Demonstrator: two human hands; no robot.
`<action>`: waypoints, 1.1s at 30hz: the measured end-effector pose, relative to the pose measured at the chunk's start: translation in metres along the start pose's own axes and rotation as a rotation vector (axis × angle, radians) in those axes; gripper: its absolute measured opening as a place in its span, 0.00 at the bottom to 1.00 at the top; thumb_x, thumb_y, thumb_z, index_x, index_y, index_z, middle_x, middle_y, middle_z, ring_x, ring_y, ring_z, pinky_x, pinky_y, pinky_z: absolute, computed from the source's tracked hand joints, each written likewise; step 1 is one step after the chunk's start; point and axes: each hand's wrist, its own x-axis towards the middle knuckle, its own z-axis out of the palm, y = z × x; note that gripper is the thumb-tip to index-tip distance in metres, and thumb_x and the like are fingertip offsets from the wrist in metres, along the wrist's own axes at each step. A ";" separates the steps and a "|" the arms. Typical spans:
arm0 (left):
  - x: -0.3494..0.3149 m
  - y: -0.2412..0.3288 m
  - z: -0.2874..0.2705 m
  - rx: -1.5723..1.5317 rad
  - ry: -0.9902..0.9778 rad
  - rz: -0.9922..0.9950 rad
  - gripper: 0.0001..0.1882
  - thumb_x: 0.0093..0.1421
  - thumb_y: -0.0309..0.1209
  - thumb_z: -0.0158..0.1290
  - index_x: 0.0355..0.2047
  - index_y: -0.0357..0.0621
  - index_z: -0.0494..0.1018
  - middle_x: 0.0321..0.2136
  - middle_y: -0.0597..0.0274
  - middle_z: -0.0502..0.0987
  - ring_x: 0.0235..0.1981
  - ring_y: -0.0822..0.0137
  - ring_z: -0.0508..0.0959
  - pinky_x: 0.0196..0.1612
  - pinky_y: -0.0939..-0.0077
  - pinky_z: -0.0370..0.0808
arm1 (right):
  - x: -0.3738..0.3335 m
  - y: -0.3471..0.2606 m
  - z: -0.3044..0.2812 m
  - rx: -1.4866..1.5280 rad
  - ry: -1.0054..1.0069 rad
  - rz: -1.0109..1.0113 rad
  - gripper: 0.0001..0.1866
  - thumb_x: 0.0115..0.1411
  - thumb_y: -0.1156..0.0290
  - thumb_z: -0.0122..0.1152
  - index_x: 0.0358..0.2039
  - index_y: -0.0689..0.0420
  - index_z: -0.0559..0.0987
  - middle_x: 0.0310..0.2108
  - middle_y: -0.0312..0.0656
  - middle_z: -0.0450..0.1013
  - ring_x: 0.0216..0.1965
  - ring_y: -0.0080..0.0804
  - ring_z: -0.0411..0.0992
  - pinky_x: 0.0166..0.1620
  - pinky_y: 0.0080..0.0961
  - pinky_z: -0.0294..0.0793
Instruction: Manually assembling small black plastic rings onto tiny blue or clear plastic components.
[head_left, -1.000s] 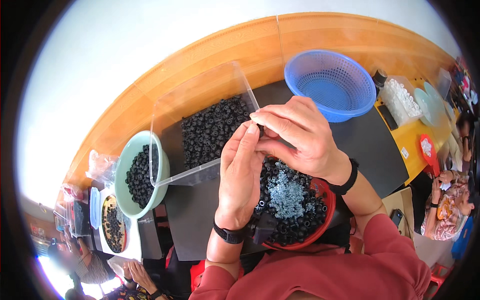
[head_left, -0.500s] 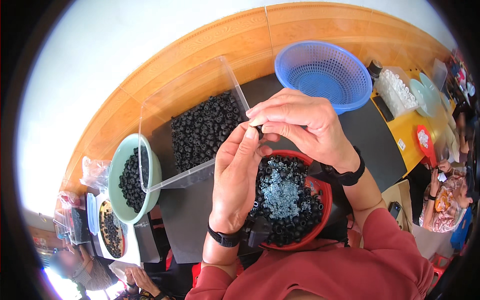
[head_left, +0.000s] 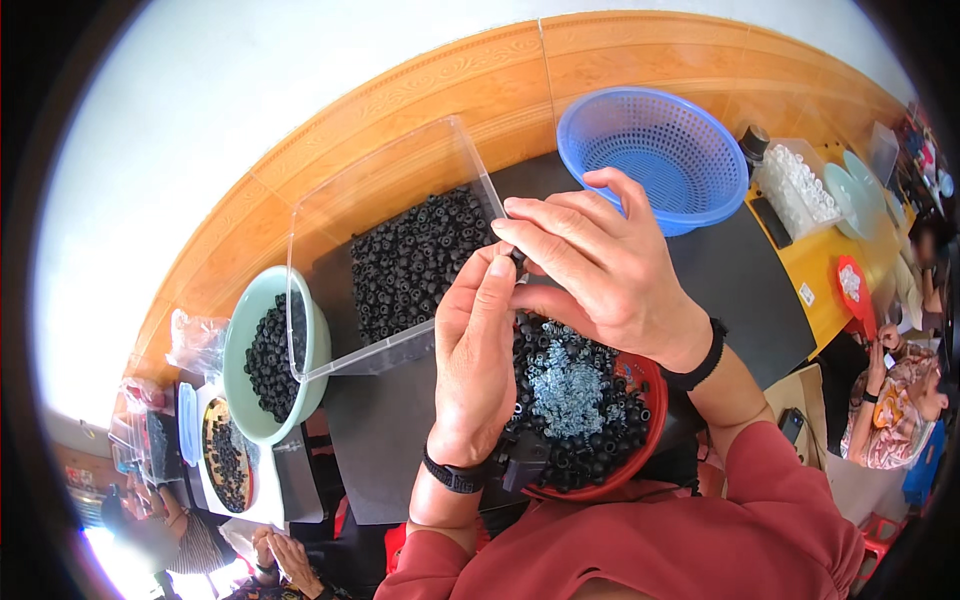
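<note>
Over the red basin [head_left: 655, 425], my left hand [head_left: 475, 355] pinches a small black part [head_left: 517, 257] between thumb and fingers; the fingers hide most of it. My right hand [head_left: 615, 275] reaches over from the right with its fingers stretched out. Its fingertips rest by the left fingertips, and its thumb stays apart below. In the basin lie many black ring-like parts [head_left: 590, 460] with a heap of small clear bluish pieces [head_left: 568, 388] on top. Just left of my hands stands a clear plastic bin [head_left: 375, 357] holding black hollow parts [head_left: 415, 262].
A pale green bowl [head_left: 318, 345] of black parts stands left of the bin. Behind my right hand is a blue perforated basket [head_left: 655, 150]. A box of white pieces [head_left: 797, 190] and a phone [head_left: 770, 222] are at the right. Other people's hands show at lower left and far right.
My right hand has loosened its pinch on the black part; its fingers have straightened and its thumb has moved down and away. My left hand keeps its pinch. The view has shifted slightly.
</note>
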 end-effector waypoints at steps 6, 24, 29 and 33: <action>0.001 -0.006 0.000 0.050 0.016 0.013 0.16 0.70 0.31 0.40 0.50 0.31 0.69 0.44 0.56 0.75 0.46 0.70 0.74 0.53 0.73 0.68 | -0.006 0.002 0.006 -0.048 0.040 0.026 0.21 0.47 0.64 0.69 0.41 0.58 0.78 0.39 0.40 0.77 0.35 0.30 0.76 0.52 0.41 0.64; -0.001 -0.008 0.002 0.182 0.019 0.029 0.13 0.66 0.30 0.50 0.45 0.34 0.75 0.33 0.67 0.78 0.34 0.80 0.72 0.41 0.84 0.68 | -0.004 0.019 -0.007 0.261 0.027 -0.042 0.21 0.42 0.68 0.71 0.37 0.61 0.76 0.31 0.39 0.71 0.32 0.35 0.69 0.45 0.33 0.68; -0.001 -0.008 0.002 0.165 0.019 0.040 0.13 0.66 0.31 0.50 0.44 0.34 0.76 0.33 0.67 0.78 0.34 0.79 0.72 0.42 0.85 0.68 | -0.003 0.017 -0.008 0.304 -0.014 0.012 0.22 0.44 0.69 0.72 0.41 0.62 0.78 0.31 0.38 0.73 0.26 0.31 0.70 0.49 0.38 0.68; -0.002 -0.008 0.001 0.172 0.000 0.032 0.13 0.66 0.31 0.50 0.44 0.34 0.76 0.33 0.66 0.79 0.34 0.79 0.73 0.42 0.84 0.68 | -0.005 0.019 -0.007 0.286 -0.005 0.002 0.21 0.41 0.69 0.71 0.37 0.60 0.77 0.31 0.38 0.72 0.32 0.36 0.68 0.44 0.33 0.68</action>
